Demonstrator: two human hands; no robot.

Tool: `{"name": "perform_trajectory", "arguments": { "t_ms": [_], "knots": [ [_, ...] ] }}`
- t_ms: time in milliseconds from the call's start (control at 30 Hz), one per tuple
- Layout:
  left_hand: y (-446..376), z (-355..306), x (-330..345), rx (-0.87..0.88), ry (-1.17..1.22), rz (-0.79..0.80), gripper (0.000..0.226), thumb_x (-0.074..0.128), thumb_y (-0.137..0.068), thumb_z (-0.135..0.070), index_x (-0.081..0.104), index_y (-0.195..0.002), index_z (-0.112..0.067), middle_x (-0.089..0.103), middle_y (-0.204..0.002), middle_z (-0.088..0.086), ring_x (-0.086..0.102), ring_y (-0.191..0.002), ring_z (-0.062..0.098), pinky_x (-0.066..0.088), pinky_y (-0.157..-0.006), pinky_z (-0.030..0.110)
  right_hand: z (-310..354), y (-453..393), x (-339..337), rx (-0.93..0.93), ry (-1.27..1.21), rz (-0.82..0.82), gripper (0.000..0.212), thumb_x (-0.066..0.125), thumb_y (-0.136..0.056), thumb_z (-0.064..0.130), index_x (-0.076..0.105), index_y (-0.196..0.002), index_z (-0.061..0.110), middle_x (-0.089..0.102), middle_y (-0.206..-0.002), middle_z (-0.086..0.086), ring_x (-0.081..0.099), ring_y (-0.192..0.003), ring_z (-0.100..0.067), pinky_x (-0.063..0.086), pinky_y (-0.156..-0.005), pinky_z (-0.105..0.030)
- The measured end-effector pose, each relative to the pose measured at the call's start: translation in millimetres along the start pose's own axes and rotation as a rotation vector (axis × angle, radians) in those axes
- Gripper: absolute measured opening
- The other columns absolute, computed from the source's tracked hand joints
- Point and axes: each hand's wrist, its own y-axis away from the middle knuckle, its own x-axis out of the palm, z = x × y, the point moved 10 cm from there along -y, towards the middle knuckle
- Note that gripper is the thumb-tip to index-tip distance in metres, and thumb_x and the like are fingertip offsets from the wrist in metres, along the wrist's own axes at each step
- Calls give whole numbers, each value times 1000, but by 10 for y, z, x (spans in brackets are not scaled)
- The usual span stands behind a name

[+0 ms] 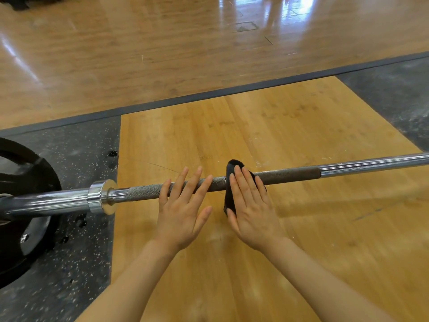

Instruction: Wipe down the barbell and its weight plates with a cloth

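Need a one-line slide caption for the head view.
Right hand presses black cloth on barbell; left hand rests flat beside it.

single head-worn view, close above, facing forward and down across perhaps the barbell (pixel 290 174) middle

Black cloth (pixel 232 182) on a barbell (pixel 290 174) that's shiny chrome with dull grey cross-hatched knurling. Black weight plate (pixel 25 182) at the left. Honey-yellow wood-grain platform (pixel 255 126), black rubber mat (pixel 76 145) speckled white, paler tan floorboards (pixel 139 43) beyond.
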Motion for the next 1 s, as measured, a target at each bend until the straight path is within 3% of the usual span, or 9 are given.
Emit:
{"name": "perform_trajectory", "arguments": {
  "t_ms": [533, 733, 867, 1000],
  "knots": [
    [-581, 309, 10, -51, 62, 73, 61, 13, -98, -57, 33, -150, -31, 28, -158, -5, 22, -146, 24, 11, -115, 46, -196, -595, 117, 50, -66, 161, 74, 43, -92, 34, 15, -154, 4, 10, -162, -10, 3, -150, -21, 1, -122, -39],
    [-843, 471, 43, -81, 87, 78, 66, 4, -94, -61, 29, -150, -38, 26, -158, -9, 17, -147, 20, 5, -116, 41, -268, -852, 237, 84, 2, 171, 75, 35, -96, 44, 10, -154, 4, 7, -162, -12, -1, -150, -23, 2, -122, -41],
    [-987, 550, 37, -84, 132, 58, 67, 2, -93, -62, 30, -149, -39, 28, -157, -10, 16, -147, 18, 3, -115, 37, -381, -928, 284, 106, 89, 140, 87, 33, -94, 61, 8, -154, 3, 7, -162, -14, 3, -150, -27, 10, -122, -44],
    [-1104, 602, 46, -87, 190, 46, 67, 2, -92, -63, 33, -148, -39, 31, -156, -10, 16, -147, 18, 6, -114, 37, -808, -766, 295, 176, 176, 99, 90, 31, -93, 64, 7, -154, 2, 4, -162, -16, 2, -150, -28, 13, -121, -46]
  ]
}}
